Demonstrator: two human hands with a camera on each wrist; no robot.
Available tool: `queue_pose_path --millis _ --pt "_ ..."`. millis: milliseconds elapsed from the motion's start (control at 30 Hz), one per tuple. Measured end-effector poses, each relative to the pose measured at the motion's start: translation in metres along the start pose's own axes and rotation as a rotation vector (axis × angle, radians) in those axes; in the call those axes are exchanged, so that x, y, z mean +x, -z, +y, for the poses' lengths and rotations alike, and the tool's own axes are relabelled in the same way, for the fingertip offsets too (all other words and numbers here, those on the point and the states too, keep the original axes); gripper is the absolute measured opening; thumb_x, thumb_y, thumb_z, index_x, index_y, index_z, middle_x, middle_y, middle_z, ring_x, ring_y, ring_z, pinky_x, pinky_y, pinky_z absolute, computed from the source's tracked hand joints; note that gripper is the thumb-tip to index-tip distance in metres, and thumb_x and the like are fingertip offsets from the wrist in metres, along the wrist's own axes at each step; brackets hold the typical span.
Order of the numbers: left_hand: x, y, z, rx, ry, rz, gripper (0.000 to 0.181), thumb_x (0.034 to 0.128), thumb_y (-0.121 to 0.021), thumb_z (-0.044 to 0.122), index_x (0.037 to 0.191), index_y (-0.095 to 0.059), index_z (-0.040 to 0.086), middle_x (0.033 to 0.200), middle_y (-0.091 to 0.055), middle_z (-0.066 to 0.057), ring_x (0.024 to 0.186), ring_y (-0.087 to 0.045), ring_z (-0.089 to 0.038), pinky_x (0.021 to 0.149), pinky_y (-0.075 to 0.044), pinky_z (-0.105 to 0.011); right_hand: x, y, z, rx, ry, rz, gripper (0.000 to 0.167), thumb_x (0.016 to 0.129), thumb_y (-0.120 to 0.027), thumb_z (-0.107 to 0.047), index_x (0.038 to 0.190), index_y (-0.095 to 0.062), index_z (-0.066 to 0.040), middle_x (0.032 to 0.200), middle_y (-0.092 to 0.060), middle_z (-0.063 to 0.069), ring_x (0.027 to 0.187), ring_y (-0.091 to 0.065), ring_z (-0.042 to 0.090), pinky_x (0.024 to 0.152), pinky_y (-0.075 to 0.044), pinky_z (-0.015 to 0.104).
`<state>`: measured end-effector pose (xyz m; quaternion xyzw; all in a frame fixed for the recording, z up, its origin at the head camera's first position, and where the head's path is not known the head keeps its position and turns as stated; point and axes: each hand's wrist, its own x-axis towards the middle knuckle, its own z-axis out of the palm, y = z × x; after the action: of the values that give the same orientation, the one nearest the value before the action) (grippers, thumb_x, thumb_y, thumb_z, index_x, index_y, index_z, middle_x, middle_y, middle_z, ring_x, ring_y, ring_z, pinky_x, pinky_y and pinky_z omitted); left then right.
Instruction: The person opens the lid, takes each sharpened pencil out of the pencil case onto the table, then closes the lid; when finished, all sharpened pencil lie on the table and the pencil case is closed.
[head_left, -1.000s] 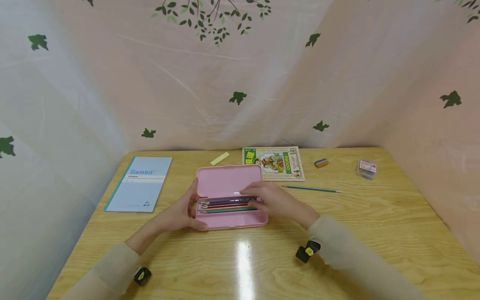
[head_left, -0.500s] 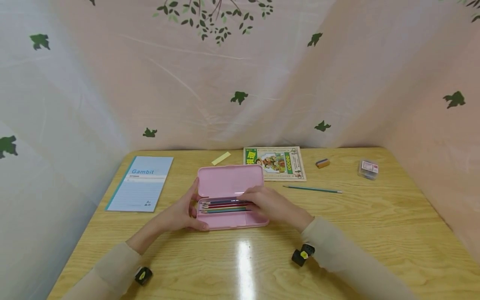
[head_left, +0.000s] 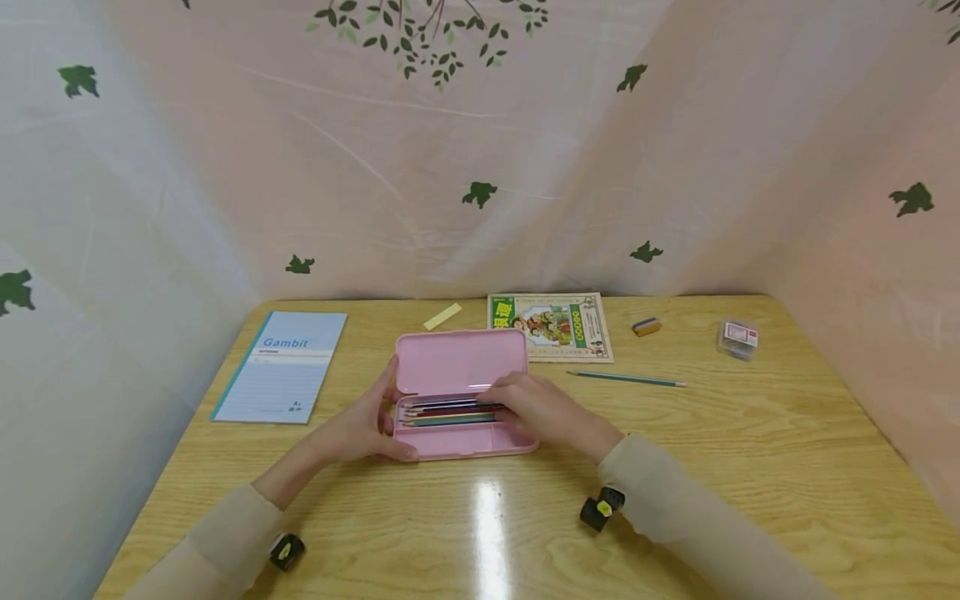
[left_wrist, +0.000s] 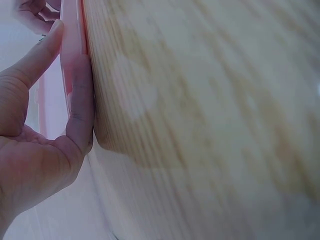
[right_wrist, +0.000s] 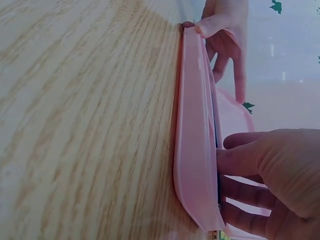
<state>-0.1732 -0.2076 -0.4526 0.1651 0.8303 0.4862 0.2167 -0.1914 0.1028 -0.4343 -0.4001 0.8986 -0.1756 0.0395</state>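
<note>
In the head view we see soft, even light, a white glare streak (head_left: 491, 533) on the table (head_left: 750, 450) and faint shading across the cloth backdrop (head_left: 360, 167). We find both wrist views dimmer and bluish, the left's wood grain (left_wrist: 225, 100) blurred.

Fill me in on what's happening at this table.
A person's left-hand grip holds the left end of an open pink pencil case, while the right-hand grip is over the right part of the pencils inside; whether it pinches any is hidden. Those pencils lie in the long compartment nearest the lid. Another pencil lies outside the case, on the table to the right.
</note>
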Motion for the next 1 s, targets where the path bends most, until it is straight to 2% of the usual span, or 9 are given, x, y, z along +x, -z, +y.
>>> queue_pose_path --millis 333,600,1000 --pt "0.0004 -0.0002 -0.0017 -0.005 -0.001 0.002 0.138 0.0756 -0.092 0.019 0.162 0.016 0.026 0.128 -0.046 -0.018 0.08 -0.053 -0.024 0.065 -0.051 -0.029 0.0011 -0.0027 0.0013 -0.021 0.024 0.018 0.029 0.09 -0.073 0.001 0.116 -0.077 -0.013 0.106 -0.071 0.0 0.099 -0.064 0.017 0.09 -0.054 0.035" --pt "0.0002 0.0001 -0.0007 -0.015 -0.008 0.002 0.139 0.0754 -0.092 0.017 0.161 0.017 0.025 0.127 -0.045 -0.019 0.08 -0.052 -0.024 0.064 -0.052 -0.029 0.0007 -0.0048 0.0017 -0.016 0.022 0.019 0.025 0.092 -0.073 -0.001 0.113 -0.078 -0.012 0.104 -0.07 0.0 0.097 -0.064 0.016 0.088 -0.054 0.035" --pt "-0.0003 0.0002 0.001 -0.011 0.014 -0.004 0.138 0.0765 -0.092 0.018 0.161 0.017 0.025 0.129 -0.045 -0.018 0.08 -0.052 -0.023 0.064 -0.051 -0.028 0.0009 -0.006 0.0022 -0.008 0.029 0.02 0.023 0.092 -0.072 0.0 0.111 -0.078 -0.012 0.102 -0.069 0.0 0.095 -0.063 0.015 0.087 -0.054 0.034"
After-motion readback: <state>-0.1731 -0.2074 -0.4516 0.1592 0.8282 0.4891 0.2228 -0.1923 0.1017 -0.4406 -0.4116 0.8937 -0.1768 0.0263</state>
